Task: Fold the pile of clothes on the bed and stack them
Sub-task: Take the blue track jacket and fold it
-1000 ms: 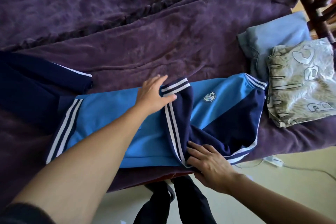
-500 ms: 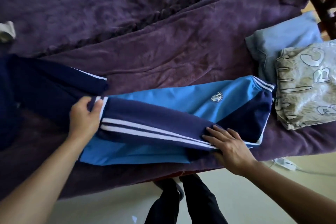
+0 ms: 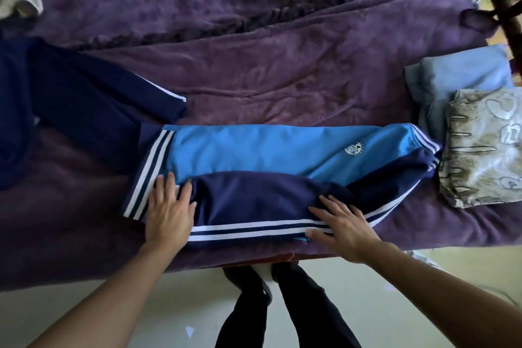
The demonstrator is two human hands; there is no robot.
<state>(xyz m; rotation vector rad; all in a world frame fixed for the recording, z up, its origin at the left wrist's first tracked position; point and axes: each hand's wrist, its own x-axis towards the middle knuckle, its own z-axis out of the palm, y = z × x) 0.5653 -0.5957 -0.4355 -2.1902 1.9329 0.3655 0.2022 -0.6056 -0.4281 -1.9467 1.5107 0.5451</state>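
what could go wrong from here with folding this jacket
1. The light blue and navy track jacket lies close to the near edge of the purple plush blanket; a further fold could slide it off onto the floor.
2. The left hand and right hand only press flat; lifting them may let the navy sleeve spring open.
3. The folded patterned beige cloth sits right beside the jacket's end and could get nudged.

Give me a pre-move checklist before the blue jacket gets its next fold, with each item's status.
1. Sleeve laid across the blue jacket body: ok.
2. Left hand flat on the striped hem end: ok.
3. Right hand flat on the sleeve: ok.
4. Jacket fully on the bed: ok, though close to the near edge.
5. Fabric smooth: not ok, bunched near the collar end.
6. Folded stack clear of the jacket: cannot tell, the edges meet.
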